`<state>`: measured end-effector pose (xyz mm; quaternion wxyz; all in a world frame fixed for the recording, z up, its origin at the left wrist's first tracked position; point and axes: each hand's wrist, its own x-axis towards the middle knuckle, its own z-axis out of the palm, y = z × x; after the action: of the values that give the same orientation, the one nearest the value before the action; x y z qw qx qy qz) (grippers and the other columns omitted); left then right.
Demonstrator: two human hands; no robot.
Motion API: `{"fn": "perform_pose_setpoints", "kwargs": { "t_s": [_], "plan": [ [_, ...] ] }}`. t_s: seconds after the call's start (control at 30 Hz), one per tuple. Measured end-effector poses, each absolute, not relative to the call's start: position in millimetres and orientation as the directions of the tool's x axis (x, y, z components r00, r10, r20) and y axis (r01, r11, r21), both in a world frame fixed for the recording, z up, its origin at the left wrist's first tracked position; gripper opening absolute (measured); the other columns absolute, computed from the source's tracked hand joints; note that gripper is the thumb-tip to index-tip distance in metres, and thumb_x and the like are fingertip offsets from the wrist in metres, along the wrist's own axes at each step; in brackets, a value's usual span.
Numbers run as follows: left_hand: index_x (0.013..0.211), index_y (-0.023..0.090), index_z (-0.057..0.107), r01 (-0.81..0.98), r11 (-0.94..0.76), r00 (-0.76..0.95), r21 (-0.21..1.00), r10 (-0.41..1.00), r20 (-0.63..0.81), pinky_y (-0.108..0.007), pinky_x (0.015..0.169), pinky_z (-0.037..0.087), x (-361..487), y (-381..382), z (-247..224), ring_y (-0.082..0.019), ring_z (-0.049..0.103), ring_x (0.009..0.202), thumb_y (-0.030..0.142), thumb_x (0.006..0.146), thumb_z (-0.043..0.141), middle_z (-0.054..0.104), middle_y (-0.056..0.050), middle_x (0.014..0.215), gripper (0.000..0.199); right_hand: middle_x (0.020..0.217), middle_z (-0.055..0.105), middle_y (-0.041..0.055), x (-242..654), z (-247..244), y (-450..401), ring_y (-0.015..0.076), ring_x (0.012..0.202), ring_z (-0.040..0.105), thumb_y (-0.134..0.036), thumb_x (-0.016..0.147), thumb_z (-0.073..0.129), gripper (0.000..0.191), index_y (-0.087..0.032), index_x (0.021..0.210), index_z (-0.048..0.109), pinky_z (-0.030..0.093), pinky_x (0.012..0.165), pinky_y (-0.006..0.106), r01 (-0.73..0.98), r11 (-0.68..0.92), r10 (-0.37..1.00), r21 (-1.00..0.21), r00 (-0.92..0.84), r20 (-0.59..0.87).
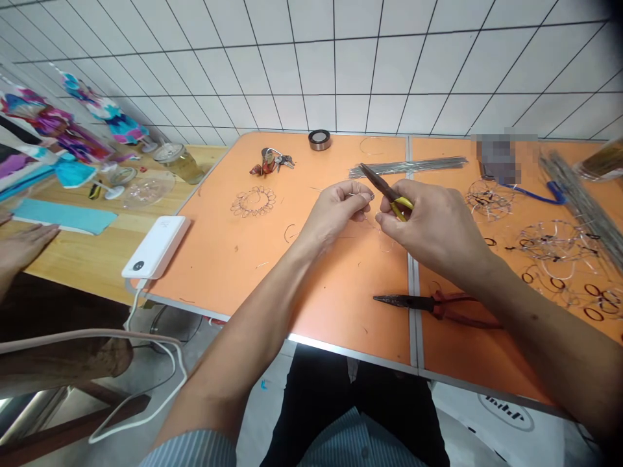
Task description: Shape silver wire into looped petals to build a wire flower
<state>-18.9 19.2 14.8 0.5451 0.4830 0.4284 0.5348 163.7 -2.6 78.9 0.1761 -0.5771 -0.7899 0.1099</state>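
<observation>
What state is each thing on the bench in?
Left hand, pinching thin wire
Right hand, gripping yellow-handled pliers
Red-handled needle-nose pliers, lying on the orange table, unheld
White power bank, cable plugged in
Wire rods, lying in a flat bundle
Tape roll, lying flat
Wire flower shape, lying flat

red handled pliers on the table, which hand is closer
Right. The right hand is above the red-handled pliers, not touching; the left hand is farther away, up and left.
</observation>
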Motion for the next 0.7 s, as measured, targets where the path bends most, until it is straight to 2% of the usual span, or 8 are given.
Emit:
{"fn": "perform_pose_setpoints", "kwargs": {
  "t_s": [0.17, 0.33, 0.47, 0.7],
  "plan": [
    [0.085, 0.019, 0.072, -0.177, -0.078, 0.067, 0.981, 0.994, 0.091, -0.023, 0.069, 0.048, -20.5, 19.5, 13.6, -0.009, 0.056, 0.068, 0.026, 0.090, 0.083, 0.066, 0.002, 0.075, 0.014, 0.092, 0.082, 0.0060, 167.7, 77.3, -2.0, 0.0262, 0.080, 0.069, -0.027, 0.097, 0.067, 0.010, -0.027, 0.100, 0.076, 0.038, 0.068, 0.037, 0.866, 0.324, 0.945, -0.380, -0.280, 0.167],
    [0.081, 0.020, 0.067, -0.138, -0.104, 0.071, 0.985, 0.991, 0.114, -0.024, 0.070, 0.048, -21.3, 20.7, 12.5, -0.010, 0.055, 0.068, 0.040, 0.085, 0.093, 0.064, 0.003, 0.072, 0.033, 0.084, 0.079, 0.0060, 169.7, 73.6, -1.6, 0.0285, 0.078, 0.067, -0.030, 0.099, 0.065, 0.015, -0.029, 0.105, 0.078, 0.033, 0.067, 0.037, 0.889, 0.348, 0.931, -0.298, -0.289, 0.224],
    [0.078, 0.021, 0.066, -0.125, -0.132, 0.092, 0.983, 0.985, 0.144, -0.024, 0.069, 0.047, -21.9, 21.1, 12.4, -0.010, 0.054, 0.066, 0.045, 0.085, 0.094, 0.062, 0.003, 0.071, 0.038, 0.087, 0.081, 0.0085, 169.8, 73.5, -3.6, 0.0311, 0.081, 0.070, -0.030, 0.103, 0.062, 0.020, -0.029, 0.112, 0.080, 0.030, 0.067, 0.038, 0.917, 0.328, 0.935, -0.229, -0.279, 0.221],
    [0.081, 0.020, 0.068, -0.106, -0.110, 0.100, 0.988, 0.988, 0.120, -0.025, 0.068, 0.047, -17.1, 20.0, 11.6, -0.010, 0.054, 0.067, 0.053, 0.085, 0.098, 0.064, 0.002, 0.073, 0.044, 0.095, 0.084, 0.0118, 167.0, 75.4, -4.3, 0.0335, 0.085, 0.073, -0.036, 0.109, 0.061, 0.025, -0.030, 0.118, 0.083, 0.031, 0.068, 0.040, 0.930, 0.316, 0.940, -0.190, -0.280, 0.194]
  ]
}}
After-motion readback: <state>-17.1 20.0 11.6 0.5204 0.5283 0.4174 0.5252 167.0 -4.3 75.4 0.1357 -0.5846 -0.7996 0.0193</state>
